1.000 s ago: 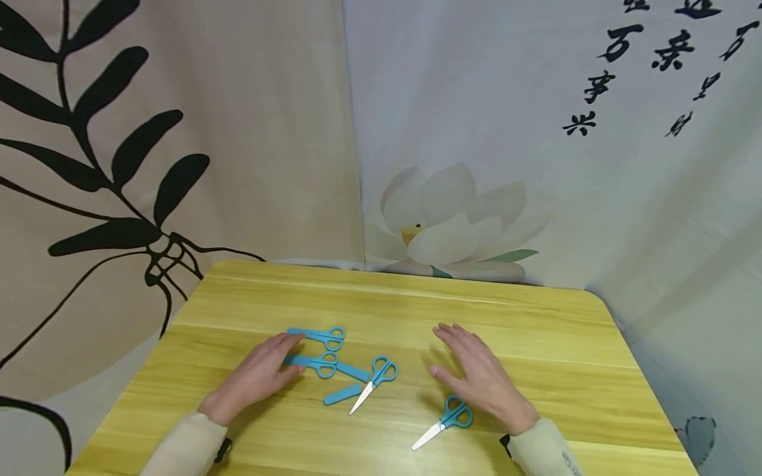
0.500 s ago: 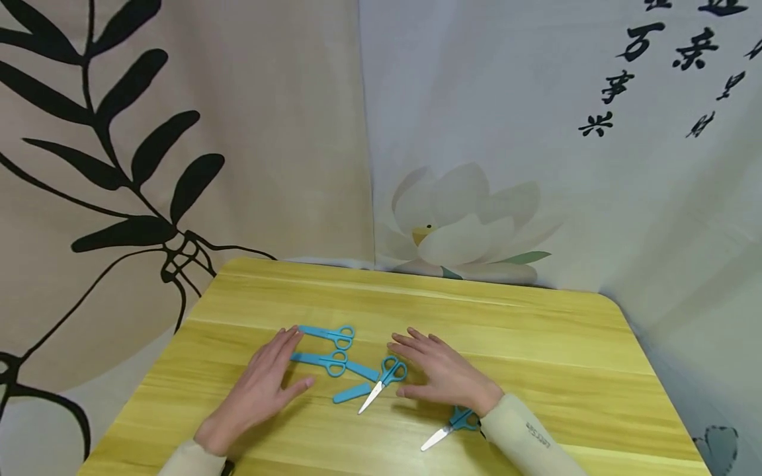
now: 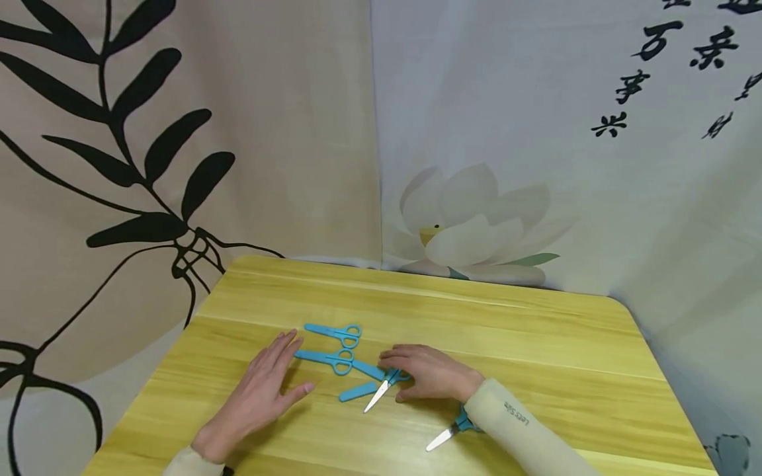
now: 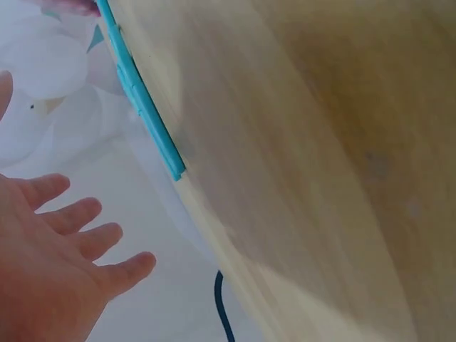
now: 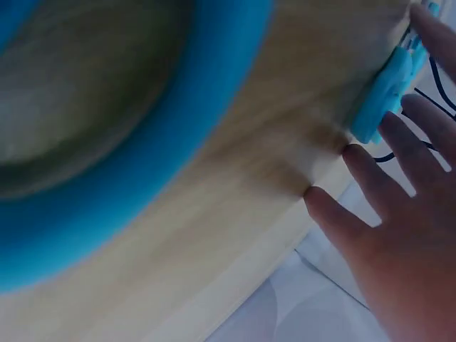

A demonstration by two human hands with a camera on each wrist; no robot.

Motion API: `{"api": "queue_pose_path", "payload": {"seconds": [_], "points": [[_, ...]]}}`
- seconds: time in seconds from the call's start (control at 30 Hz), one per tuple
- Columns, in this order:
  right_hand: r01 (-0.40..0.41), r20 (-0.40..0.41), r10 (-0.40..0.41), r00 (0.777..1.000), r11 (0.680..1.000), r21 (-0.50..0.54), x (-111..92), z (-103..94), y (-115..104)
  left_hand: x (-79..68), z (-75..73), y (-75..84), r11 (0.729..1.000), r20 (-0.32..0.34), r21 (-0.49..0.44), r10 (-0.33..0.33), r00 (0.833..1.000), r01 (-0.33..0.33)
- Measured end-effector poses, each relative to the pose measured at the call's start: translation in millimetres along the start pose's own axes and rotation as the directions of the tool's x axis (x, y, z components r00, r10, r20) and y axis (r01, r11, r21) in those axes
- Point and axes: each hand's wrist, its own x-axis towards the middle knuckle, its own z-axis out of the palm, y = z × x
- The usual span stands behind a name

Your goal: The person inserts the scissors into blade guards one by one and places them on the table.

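Note:
My right hand [image 3: 431,373] reaches over the blue handles of scissors with a bare blade [image 3: 377,396], partly covering them. In the right wrist view, that hand's fingers [image 5: 374,185] are spread, with fingertips at the tabletop and beside a blue handle [image 5: 381,96]. My left hand [image 3: 256,396] hovers with straight fingers beside two pairs of scissors in blue sheaths, an upper pair [image 3: 324,330] and a lower pair [image 3: 315,357]. Nothing is in its grasp. Two loose blue sheaths, one above [image 3: 367,369] and one below [image 3: 357,392], lie near the bare blade.
Other unsheathed scissors [image 3: 442,438] lie at the front, their handles partly behind my right sleeve [image 3: 506,416]; a blue handle ring [image 5: 221,64] looms close in the right wrist view. The wooden table [image 3: 536,344] ends at a printed curtain [image 3: 309,132].
My right hand has moved left from above the front scissors to the handles of the middle pair, its fingers lowering. My left hand has drawn back slightly from the sheathed scissors.

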Motion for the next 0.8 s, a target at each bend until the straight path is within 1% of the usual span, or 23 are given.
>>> {"api": "queue_pose_path", "payload": {"seconds": [0.2,0.33,0.43,0.53,0.63,0.7,0.8], "points": [[0.036,-0.067,-0.035,0.997,0.999,0.02,-1.7,-1.1,5.7,-0.4,3.6,1.7,1.0,0.011,-0.012,0.002,1.0,-0.002],[0.039,-0.095,-0.036,0.995,0.999,0.03,-5.3,-2.7,7.0,3.5,6.7,8.1,0.999,0.038,-0.039,0.013,0.999,-0.012],[0.03,-0.102,-0.03,0.994,1.0,0.001,-9.0,-4.5,7.0,8.8,10.1,15.5,0.997,0.059,-0.054,0.054,0.997,-0.051],[0.019,-0.118,-0.021,0.993,1.0,-0.019,-15.1,-6.9,7.2,14.1,14.0,23.4,0.992,0.07,-0.055,0.117,0.991,-0.113],[0.017,-0.157,-0.019,0.987,1.0,-0.013,-24.4,-10.4,8.8,18.0,17.9,30.5,0.986,0.08,-0.054,0.165,0.983,-0.161],[0.016,-0.193,-0.019,0.981,1.0,-0.014,-31.7,-13.0,11.3,19.5,20.6,34.7,0.982,0.092,-0.062,0.185,0.978,-0.18],[-0.002,-0.252,-0.004,0.968,1.0,-0.023,-47.1,-17.2,16.2,22.6,26.5,42.9,0.975,0.135,-0.085,0.216,0.967,-0.206]]}}
